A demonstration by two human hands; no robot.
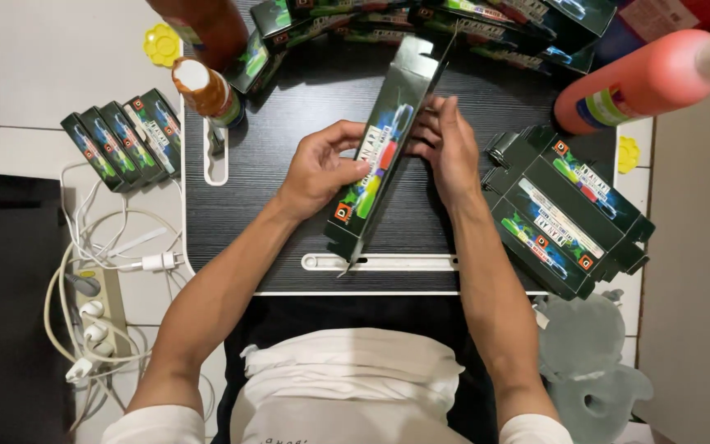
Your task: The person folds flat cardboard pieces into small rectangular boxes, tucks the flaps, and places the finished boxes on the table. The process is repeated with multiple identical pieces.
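So I've got the long dark carton (384, 156) clamped between my left hand (320, 168) and right hand (448, 148) mid-table (273, 164), its long axis running 1 to 7 o'clock, both hands equally close.

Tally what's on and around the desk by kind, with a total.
Orange bottles: 3
Yellow flower-shaped caps: 2
Finished dark boxes on the floor: 4
Box in left hand and right hand: 1
Power strip: 1
Total: 11
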